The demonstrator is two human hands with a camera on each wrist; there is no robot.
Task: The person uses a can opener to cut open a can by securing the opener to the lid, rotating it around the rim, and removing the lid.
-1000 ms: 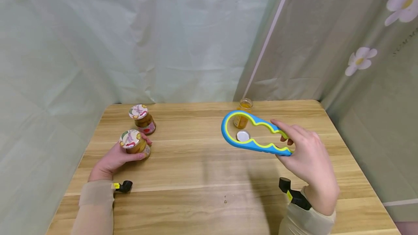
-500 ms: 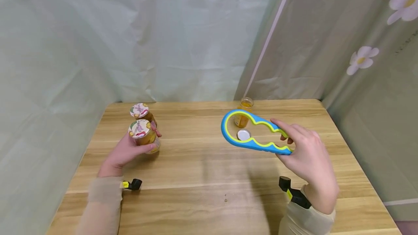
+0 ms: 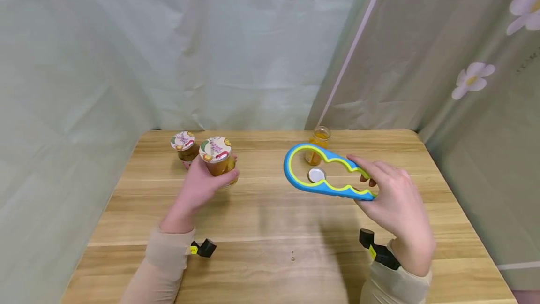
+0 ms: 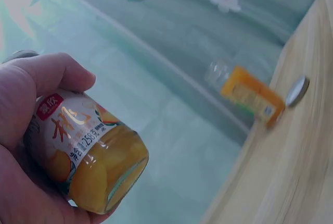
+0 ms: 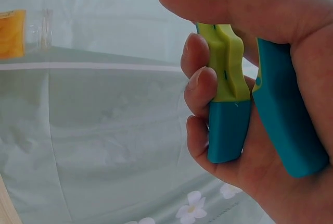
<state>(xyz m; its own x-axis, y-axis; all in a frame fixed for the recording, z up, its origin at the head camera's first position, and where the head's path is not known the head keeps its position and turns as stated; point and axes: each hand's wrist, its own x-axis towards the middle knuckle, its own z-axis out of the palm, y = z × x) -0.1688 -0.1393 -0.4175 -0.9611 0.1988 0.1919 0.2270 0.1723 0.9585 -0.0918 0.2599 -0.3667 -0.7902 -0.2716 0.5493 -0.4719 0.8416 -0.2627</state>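
Note:
My left hand (image 3: 198, 186) grips a glass jar of yellow peach pieces (image 4: 101, 169), its patterned lid (image 3: 215, 149) still on. The left wrist view shows the jar held clear of the table, thumb and fingers wrapped round it. On the right, my right hand (image 3: 398, 201) holds a blue and green jar opener (image 3: 325, 188) by its two handles, its loop pointing left. Fingers curl round one handle (image 5: 229, 130) in the right wrist view. Behind the loop stands an open jar of orange contents (image 3: 319, 141), with a loose lid (image 3: 317, 175) lying in front of it.
A second lidded jar, with darker contents (image 3: 188, 154), stands at the back left, just beyond my left hand. The wooden table (image 3: 261, 266) ends at a pale curtain (image 3: 261, 50) hung behind it.
My left hand has carried the peach jar to the right and upward, away from the darker jar. My right hand and the jar opener have stayed nearly where they were.

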